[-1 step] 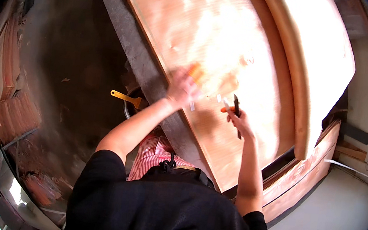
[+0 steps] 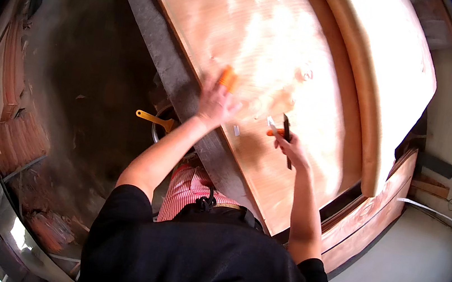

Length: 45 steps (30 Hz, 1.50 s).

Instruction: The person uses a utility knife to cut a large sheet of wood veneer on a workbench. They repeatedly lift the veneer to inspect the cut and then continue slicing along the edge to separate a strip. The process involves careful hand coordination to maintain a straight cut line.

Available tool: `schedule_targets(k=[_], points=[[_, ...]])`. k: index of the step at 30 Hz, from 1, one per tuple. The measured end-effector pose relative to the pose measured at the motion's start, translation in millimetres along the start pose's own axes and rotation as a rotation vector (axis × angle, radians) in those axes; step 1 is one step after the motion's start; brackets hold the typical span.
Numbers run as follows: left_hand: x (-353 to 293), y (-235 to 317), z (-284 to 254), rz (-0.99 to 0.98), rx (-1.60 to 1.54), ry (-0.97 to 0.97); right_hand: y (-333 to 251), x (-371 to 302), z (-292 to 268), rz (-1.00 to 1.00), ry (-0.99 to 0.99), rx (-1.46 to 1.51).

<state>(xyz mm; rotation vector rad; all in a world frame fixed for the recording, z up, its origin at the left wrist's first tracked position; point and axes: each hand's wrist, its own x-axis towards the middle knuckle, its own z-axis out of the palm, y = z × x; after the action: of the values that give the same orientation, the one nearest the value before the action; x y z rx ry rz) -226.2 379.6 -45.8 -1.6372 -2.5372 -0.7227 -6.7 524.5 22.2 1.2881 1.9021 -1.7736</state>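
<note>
Across the grey workbench [image 2: 159,42] in the head view lies a large sheet of pale wood veneer [image 2: 269,67], and both of the person's hands work on it near its lower middle. The left hand [image 2: 216,103] lies spread on the sheet, fingers apart, with an orange tool [image 2: 227,77] under its fingertips; whether it grips the tool or merely presses it down cannot be told, as that hand is blurred. The right hand [image 2: 288,148] is closed around a dark slim tool [image 2: 287,140], seemingly a knife or pencil, and an orange-handled blade [image 2: 272,128] shows just beside its fingers. A small pale scrap [image 2: 236,130] rests on the sheet between the hands. Beyond, a thick curved panel [image 2: 380,81] overlaps the veneer's far edge. Below the bench edge a pot with a yellow-handled brush [image 2: 152,118] stands near the person's striped apron [image 2: 189,187].

By the look of it, the step in hand is smoothing or trimming the veneer surface. The next move would call for firm, even pressure from the left hand while the right guides its tool precisely.
</note>
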Motion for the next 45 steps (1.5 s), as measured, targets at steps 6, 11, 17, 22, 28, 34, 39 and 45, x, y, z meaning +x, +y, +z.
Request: schedule_targets(k=[6,11,17,22,28,34,39,45], points=[[-26,-47,-10,-0.155,0.090,-0.123,-47,60,80,-0.129,-0.114,0.105],[-30,-48,-9,-0.150,-0.054,-0.010,-53,109,121,-0.018,0.020,0.186],[-34,-49,-7,0.052,-0.068,-0.044,-58,104,125,0.014,0.025,0.200],[-35,-44,-10,0.109,0.116,-0.213,-54,118,111,-0.168,0.133,-0.536],[-32,-44,-18,0.102,0.080,-0.192,-109,123,74,-0.104,-0.090,-0.650],[-3,-89,-35,0.030,-0.089,0.073,-130,141,106,-0.238,-0.080,-0.034],[21,-117,-30,0.042,0.058,0.011,-131,196,147,-0.129,0.142,0.045],[27,-120,-22,0.075,0.074,-0.112,-126,213,147,-0.127,0.076,-0.143]])
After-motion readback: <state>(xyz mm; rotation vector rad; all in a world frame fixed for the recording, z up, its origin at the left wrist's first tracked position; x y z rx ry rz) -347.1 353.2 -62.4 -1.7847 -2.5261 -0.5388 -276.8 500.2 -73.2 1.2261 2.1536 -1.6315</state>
